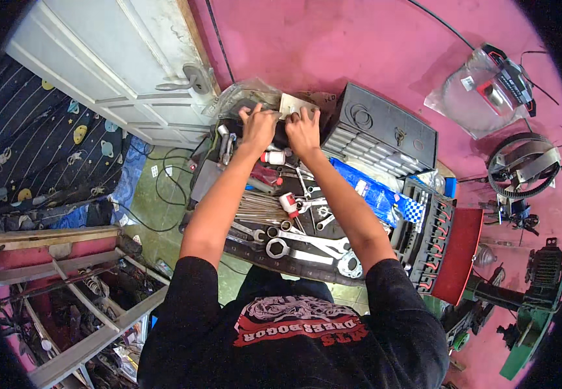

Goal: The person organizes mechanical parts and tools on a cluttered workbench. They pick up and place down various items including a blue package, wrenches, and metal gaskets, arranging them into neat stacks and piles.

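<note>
Both my arms reach to the far end of a tool-covered bench. My left hand [259, 128] is closed, its fingers bent beside a dark item at the back, close to a clear plastic bag [235, 96]. Just to its right my right hand [303, 133] is closed too, fingertips curled at the front of a pale, flat piece [297, 105] by the wall. Something dark shows between the two hands; what the fingers grip is hidden. Nearer to me lie combination spanners [310, 241], a bundle of thin rods [264, 207] and a red and white bottle [288, 205].
A grey drawer cabinet [384, 129] stands right of my hands, with a blue package [368, 191] before it. An open red case [456, 256] with tools sits further right. At left are a white door [112, 65] and a metal-framed rack [86, 298]. Belts [524, 165] hang on the pink wall.
</note>
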Available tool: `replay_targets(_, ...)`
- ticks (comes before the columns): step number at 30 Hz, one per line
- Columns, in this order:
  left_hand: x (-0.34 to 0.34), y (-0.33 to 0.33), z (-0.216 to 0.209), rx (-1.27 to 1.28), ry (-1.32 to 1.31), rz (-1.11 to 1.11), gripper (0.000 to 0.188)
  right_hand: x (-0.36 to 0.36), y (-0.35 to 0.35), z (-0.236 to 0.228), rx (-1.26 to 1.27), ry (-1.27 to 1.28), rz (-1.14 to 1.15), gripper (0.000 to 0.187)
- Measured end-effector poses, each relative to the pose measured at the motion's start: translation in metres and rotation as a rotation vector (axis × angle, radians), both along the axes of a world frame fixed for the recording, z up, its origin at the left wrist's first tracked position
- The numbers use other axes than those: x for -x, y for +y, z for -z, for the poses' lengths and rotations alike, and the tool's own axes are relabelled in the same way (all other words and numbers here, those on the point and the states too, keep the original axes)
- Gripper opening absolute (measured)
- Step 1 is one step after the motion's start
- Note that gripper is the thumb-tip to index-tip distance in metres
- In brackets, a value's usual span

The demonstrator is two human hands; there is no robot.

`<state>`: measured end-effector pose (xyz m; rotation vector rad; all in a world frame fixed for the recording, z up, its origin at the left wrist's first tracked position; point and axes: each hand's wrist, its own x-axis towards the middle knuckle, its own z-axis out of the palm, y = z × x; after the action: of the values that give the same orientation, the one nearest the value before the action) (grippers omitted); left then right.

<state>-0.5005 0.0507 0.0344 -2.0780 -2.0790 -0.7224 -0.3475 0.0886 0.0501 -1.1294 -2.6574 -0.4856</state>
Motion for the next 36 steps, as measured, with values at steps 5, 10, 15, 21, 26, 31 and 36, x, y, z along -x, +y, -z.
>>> replay_targets(5,0.0,0.004,0.009,0.033,-0.065,0.001,0.036,0.002,0.007,0.0,-0.009,-0.012,-0.015,0.017)
replay_targets(10,0.0,0.004,0.009,-0.032,-0.095,0.018,0.034,-0.002,0.002,0.001,-0.027,0.053,-0.047,0.017)
replay_targets(15,-0.005,0.002,0.0,-0.103,-0.165,0.056,0.022,-0.011,-0.009,0.0,-0.01,0.051,-0.044,0.018)
replay_targets(21,-0.004,0.001,-0.002,-0.173,-0.099,0.085,0.02,-0.014,-0.015,-0.009,-0.017,0.11,-0.001,0.018)
replay_targets(26,-0.008,-0.005,-0.013,-0.195,-0.096,0.095,0.022,-0.015,-0.017,-0.024,-0.041,0.113,-0.01,0.018)
replay_targets(31,-0.011,-0.008,-0.03,-0.255,-0.132,0.103,0.022,-0.022,-0.021,-0.038,-0.157,0.228,-0.087,0.016)
replay_targets(36,-0.011,-0.009,-0.046,-0.345,-0.134,0.137,0.022,-0.033,-0.023,-0.056,-0.185,0.354,-0.122,0.014)
